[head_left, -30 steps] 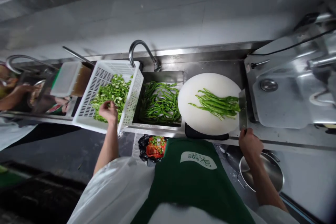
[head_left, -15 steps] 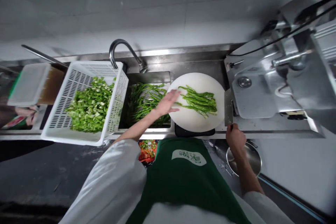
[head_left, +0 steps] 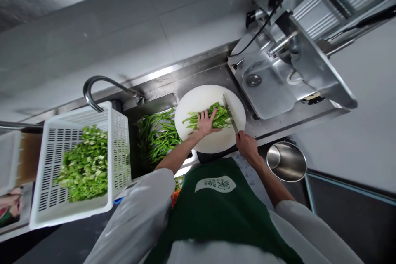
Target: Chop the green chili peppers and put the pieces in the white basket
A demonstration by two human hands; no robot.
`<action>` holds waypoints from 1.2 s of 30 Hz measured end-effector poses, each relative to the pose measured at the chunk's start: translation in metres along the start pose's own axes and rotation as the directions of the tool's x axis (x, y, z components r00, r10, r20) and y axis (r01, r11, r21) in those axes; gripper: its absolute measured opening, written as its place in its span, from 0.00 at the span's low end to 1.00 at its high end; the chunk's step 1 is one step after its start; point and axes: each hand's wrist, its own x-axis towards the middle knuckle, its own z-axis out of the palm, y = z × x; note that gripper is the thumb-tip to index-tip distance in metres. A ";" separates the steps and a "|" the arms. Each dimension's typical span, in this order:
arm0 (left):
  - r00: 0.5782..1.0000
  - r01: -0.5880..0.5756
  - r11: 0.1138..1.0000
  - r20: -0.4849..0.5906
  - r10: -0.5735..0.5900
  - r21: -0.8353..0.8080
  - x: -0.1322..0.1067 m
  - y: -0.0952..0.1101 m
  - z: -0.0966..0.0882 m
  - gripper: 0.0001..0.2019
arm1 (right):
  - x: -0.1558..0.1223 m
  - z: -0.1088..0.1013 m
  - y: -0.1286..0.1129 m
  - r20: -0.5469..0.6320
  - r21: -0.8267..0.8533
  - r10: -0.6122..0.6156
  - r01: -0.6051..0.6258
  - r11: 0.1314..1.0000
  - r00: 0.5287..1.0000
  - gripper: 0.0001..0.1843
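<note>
My left hand [head_left: 204,123] lies with fingers spread on a bunch of long green peppers [head_left: 220,116], pressing them to the round white cutting board [head_left: 198,95]. My right hand [head_left: 246,145] grips the handle of a cleaver [head_left: 230,114]. Its blade stands on the board at the right end of the bunch, touching or close beside the peppers' ends. More whole green peppers [head_left: 163,134] lie in the sink just left of the board. Cut green pepper pieces [head_left: 85,167] fill part of a white plastic basket [head_left: 119,152] farther left.
A curved faucet [head_left: 107,80] arches over the basket's back corner. On the right, a metal slicing machine [head_left: 272,86] stands on the counter with a black cable. Below the counter edge sits a steel pot [head_left: 291,163]. A lidded container [head_left: 9,156] is at far left.
My left hand has moved right from the board's left edge onto the peppers. My right hand has brought the cleaver from beside the board onto it. The view has turned and shifted right.
</note>
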 end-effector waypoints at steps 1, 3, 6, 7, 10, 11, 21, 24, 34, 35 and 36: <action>0.999 0.037 0.999 0.001 -0.037 -0.009 -0.005 0.002 -0.001 0.61 | 0.002 -0.001 0.002 -0.004 -0.007 -0.018 0.018 1.000 1.000 0.18; 0.998 0.061 0.998 0.018 -0.060 -0.033 -0.010 0.001 -0.003 0.59 | 0.005 -0.001 0.006 -0.022 -0.033 -0.022 0.022 0.999 1.000 0.18; 0.999 0.039 0.997 0.039 -0.037 -0.070 -0.009 -0.008 -0.009 0.54 | 0.006 0.001 0.004 -0.025 -0.070 -0.021 0.019 0.997 0.999 0.18; 0.999 0.034 0.997 0.043 -0.030 -0.072 -0.008 -0.011 -0.009 0.53 | 0.005 0.001 0.001 -0.017 -0.074 -0.038 0.036 0.997 0.999 0.18; 0.999 0.039 0.998 0.040 -0.037 -0.055 -0.003 -0.015 -0.009 0.54 | 0.003 0.001 -0.006 0.024 -0.069 -0.114 0.115 0.991 0.993 0.18; 0.998 0.050 0.997 0.032 -0.048 -0.050 -0.001 -0.014 -0.008 0.54 | 0.002 0.000 -0.007 0.032 -0.064 -0.129 0.131 0.989 0.991 0.18; 0.999 -0.002 0.999 0.034 0.004 -0.049 0.008 -0.001 -0.006 0.64 | 0.001 0.003 -0.016 0.047 -0.035 -0.133 0.135 0.990 0.990 0.16; 0.999 0.004 1.000 0.047 -0.003 -0.026 -0.008 -0.008 -0.003 0.67 | 0.006 0.002 -0.016 0.054 -0.027 -0.110 0.112 0.993 0.992 0.16; 1.000 -0.026 1.000 0.011 0.026 0.000 -0.012 -0.003 0.010 0.42 | 0.025 0.000 -0.011 0.031 -0.062 -0.056 0.058 0.996 0.998 0.21; 1.000 -0.016 1.000 0.005 0.016 0.000 -0.009 -0.001 0.011 0.42 | 0.024 0.000 -0.015 0.047 -0.062 -0.088 0.091 0.994 0.995 0.21; 1.000 -0.002 1.000 -0.001 0.002 -0.001 -0.007 0.001 0.011 0.43 | 0.024 0.001 -0.018 0.059 -0.060 -0.118 0.121 0.991 0.991 0.21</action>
